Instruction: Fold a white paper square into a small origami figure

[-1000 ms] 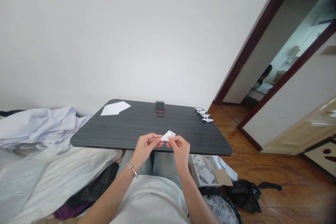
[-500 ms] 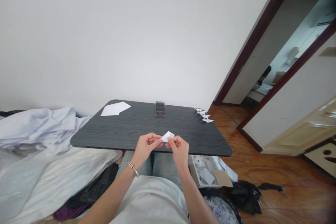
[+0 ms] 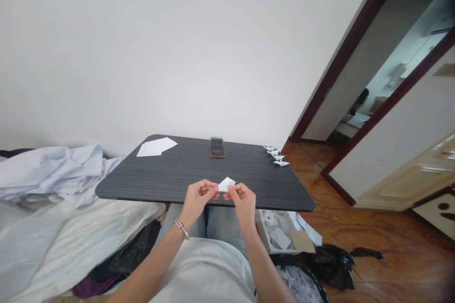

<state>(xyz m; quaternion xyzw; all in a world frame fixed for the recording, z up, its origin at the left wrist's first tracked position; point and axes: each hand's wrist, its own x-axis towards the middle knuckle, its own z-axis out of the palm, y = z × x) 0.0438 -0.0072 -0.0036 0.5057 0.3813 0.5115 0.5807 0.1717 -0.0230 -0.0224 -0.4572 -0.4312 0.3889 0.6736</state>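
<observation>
A small folded piece of white paper (image 3: 226,183) is held up over the front edge of the dark table (image 3: 185,170). My left hand (image 3: 199,197) pinches its left corner between thumb and fingers. On the other side, my right hand (image 3: 242,199) grips its right part, the thumb lying on the near face. The fingertips cover part of the paper's lower edge. Several small folded paper shapes (image 3: 275,154) with pointed ends stand in a row at the table's right end. Flat sheets of white paper (image 3: 152,147) lie at the back left.
A phone (image 3: 217,147) lies near the table's back edge, by the wall. Below the table on the right are a box of papers (image 3: 279,236), a black-lined bin of paper scraps (image 3: 300,284) and a black bag (image 3: 332,265). White cloth (image 3: 57,170) is heaped at left.
The folded paper's top has shifted very slightly, with both hands keeping their pinch on it. Nothing else on the table has visibly moved.
</observation>
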